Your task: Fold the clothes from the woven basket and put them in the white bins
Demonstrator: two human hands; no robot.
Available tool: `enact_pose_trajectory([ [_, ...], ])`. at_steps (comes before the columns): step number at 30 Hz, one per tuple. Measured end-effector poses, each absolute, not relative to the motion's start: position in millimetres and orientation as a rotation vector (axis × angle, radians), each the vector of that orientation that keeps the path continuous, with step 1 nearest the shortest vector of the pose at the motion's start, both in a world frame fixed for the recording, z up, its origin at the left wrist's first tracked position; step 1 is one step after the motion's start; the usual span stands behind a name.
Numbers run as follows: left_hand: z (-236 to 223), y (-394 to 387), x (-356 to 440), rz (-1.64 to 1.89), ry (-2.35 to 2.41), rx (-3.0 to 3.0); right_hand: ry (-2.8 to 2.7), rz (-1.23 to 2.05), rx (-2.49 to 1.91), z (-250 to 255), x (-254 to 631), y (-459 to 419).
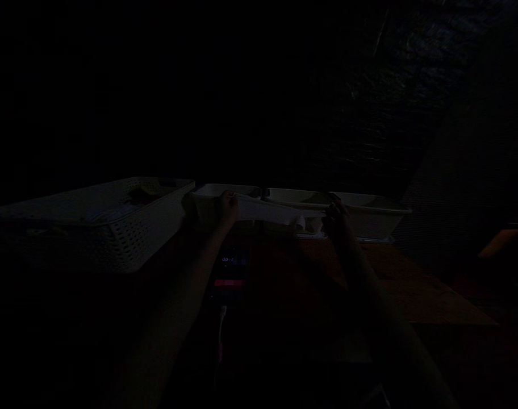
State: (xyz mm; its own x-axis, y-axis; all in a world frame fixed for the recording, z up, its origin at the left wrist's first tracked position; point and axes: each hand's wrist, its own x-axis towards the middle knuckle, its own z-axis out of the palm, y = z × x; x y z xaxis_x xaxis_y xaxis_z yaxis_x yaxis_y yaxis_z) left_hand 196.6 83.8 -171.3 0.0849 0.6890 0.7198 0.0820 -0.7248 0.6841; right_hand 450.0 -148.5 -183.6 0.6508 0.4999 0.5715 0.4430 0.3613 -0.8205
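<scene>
The picture is very dark. My left hand (229,208) pinches one end of a pale cloth (270,212), its fingers closed. At the cloth's other end my right hand (336,215) has its fingers closed too. The cloth is drawn out sideways between both hands, with a loose fold hanging near the right one. Its exact kind cannot be made out. Just behind the hands stand a smaller white bin (203,207) and a longer white bin (376,221), both partly hidden by the cloth and hands.
A white woven-pattern basket (126,244) with dim contents stands at the left. On the wooden table (429,301) lies a phone (230,272) with a lit screen and a white cable (221,324). At the far right an orange-lit shape (500,241) shows, unclear in the dark.
</scene>
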Motion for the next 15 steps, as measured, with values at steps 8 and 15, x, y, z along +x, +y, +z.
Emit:
enact_pose_trajectory([
  [8,-173.3,76.3,198.9,1.656,0.73,1.918,-0.686,0.394,-0.903,-181.4,437.2,-145.6],
  [15,-172.3,70.0,199.7,1.645,0.706,1.942,-1.0,0.114,-1.286,-182.1,424.4,-147.9],
])
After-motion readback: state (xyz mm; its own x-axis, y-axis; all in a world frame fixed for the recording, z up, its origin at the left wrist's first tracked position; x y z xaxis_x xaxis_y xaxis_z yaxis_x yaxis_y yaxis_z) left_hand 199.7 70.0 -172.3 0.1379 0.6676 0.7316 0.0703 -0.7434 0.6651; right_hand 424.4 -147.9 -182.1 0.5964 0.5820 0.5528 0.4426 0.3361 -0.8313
